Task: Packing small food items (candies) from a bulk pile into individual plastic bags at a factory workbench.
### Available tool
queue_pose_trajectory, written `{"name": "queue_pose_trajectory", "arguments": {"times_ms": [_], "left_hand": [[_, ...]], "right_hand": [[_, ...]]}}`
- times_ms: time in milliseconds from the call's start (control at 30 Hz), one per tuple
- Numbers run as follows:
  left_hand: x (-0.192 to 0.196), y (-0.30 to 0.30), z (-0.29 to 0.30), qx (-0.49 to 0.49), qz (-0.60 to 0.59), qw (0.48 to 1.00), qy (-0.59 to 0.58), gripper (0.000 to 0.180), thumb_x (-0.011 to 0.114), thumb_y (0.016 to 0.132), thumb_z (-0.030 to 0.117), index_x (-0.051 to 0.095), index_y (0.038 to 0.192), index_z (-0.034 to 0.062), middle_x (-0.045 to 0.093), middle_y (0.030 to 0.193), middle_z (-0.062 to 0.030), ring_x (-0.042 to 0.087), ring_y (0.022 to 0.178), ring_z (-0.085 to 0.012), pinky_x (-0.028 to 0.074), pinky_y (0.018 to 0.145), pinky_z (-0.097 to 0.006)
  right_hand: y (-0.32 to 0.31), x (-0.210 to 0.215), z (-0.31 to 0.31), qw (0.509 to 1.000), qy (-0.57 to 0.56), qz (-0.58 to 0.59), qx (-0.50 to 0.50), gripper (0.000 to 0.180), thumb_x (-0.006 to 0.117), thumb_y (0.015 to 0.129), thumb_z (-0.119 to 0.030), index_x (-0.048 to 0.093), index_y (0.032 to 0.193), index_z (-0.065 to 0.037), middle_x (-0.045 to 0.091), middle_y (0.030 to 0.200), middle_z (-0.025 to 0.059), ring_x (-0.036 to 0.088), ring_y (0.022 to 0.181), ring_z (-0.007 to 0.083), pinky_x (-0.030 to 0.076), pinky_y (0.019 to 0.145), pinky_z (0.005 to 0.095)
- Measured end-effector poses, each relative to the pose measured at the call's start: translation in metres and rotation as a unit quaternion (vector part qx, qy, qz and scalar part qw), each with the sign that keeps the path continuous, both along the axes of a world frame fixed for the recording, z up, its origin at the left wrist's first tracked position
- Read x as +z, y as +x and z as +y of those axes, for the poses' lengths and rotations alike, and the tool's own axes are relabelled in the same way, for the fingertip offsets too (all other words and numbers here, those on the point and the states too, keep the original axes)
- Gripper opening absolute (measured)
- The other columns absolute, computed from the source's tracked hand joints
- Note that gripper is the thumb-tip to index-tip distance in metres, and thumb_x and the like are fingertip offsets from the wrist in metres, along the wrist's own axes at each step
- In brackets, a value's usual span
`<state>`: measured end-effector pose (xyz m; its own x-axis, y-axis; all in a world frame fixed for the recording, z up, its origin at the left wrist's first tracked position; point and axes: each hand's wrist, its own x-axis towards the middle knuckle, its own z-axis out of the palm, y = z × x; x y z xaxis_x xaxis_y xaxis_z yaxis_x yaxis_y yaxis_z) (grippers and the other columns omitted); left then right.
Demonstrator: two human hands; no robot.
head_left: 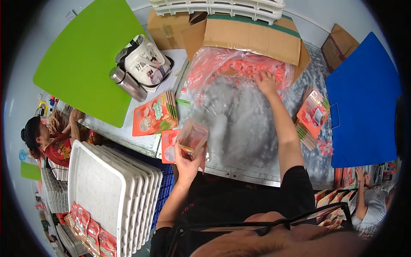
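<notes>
I see a grey metal surface (252,128), dull and scuffed, running out ahead of both hands, with pale walls beyond it. My left hand (188,160) is close in at the near edge, fingers curled around an opened clear pouch (192,138) with an orange printed side, held mouth-up. My right hand (266,82) is stretched far forward, fingers spread flat into a heap of small pink-red wrapped sweets (239,68) lying on a crinkled clear plastic sheet (227,98) (whether it pinches any I cannot tell). Just behind that hand sits an open brown cardboard box (252,36) with white plastic trays (222,8) above it. Left of the left hand lies a fanned stack of orange pouches (154,113), and farther left a steel flask (126,83) beside a white bag (145,62) and a green board (85,55). Right of the right hand are more orange pouches (314,113) and a blue board (364,103). Below the left hand stand ribbed white trays (111,188) on edge. Other people work at both sides.
</notes>
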<state>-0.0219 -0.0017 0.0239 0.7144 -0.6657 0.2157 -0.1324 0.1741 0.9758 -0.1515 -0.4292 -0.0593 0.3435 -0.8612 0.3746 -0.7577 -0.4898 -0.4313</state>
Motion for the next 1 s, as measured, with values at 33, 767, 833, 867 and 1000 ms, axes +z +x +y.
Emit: {"name": "queue_pose_trajectory", "arguments": {"times_ms": [33,767,833,867,1000], "left_hand": [[-0.001,-0.001,0.0,-0.001,0.0,1.0,0.001,0.072,0.073,0.078,-0.008,0.035,0.139,-0.003,0.054,0.127,-0.0137,0.057,0.115,-0.0204,0.049,0.095,-0.032],[0.002,0.0,0.031,-0.021,0.017,0.998,0.052,0.063,0.072,0.078,-0.007,0.044,0.134,-0.0015,0.058,0.125,-0.0118,0.055,0.115,-0.0194,0.043,0.101,-0.033],[0.003,0.0,0.031,-0.023,0.009,0.998,0.05,0.062,0.072,0.077,-0.007,0.045,0.133,-0.0014,0.058,0.124,-0.0117,0.055,0.114,-0.0191,0.042,0.1,-0.032],[0.003,0.0,0.032,-0.021,0.0,0.999,0.047,0.062,0.073,0.077,-0.007,0.046,0.132,-0.0013,0.059,0.123,-0.0116,0.055,0.113,-0.0189,0.042,0.1,-0.032],[0.001,0.001,0.036,-0.019,0.007,0.998,0.058,0.06,0.072,0.078,-0.007,0.046,0.132,-0.0012,0.059,0.123,-0.0113,0.055,0.114,-0.0183,0.043,0.1,-0.032]], "right_hand": [[-0.003,-0.01,-0.008,0.995,-0.052,0.06,-0.053,0.045,0.065,0.087,-0.049,0.067,0.119,-0.019,0.051,0.139,0.01,0.042,0.132,0.0332,0.034,0.103,0.058],[-0.087,-0.033,0.148,0.922,0.217,-0.25,0.199,0.06,0.041,0.102,-0.038,0.027,0.155,-0.014,0.057,0.139,0.0079,0.03,0.146,0.0238,-0.002,0.121,0.0455],[-0.087,-0.041,0.16,0.976,0.069,-0.085,0.189,0.059,0.047,0.1,-0.033,0.03,0.153,-0.015,0.048,0.147,0.0121,0.03,0.145,0.0281,0.005,0.121,0.0493],[-0.082,-0.039,0.169,0.976,0.07,-0.084,0.19,0.059,0.047,0.1,-0.033,0.03,0.153,-0.015,0.048,0.147,0.0121,0.03,0.145,0.0281,0.005,0.121,0.0493],[-0.058,-0.017,0.212,0.977,0.046,0.002,0.21,0.063,0.065,0.09,-0.034,0.043,0.146,-0.016,0.039,0.151,0.0131,0.031,0.142,0.0335,0.014,0.119,0.0521]]}}
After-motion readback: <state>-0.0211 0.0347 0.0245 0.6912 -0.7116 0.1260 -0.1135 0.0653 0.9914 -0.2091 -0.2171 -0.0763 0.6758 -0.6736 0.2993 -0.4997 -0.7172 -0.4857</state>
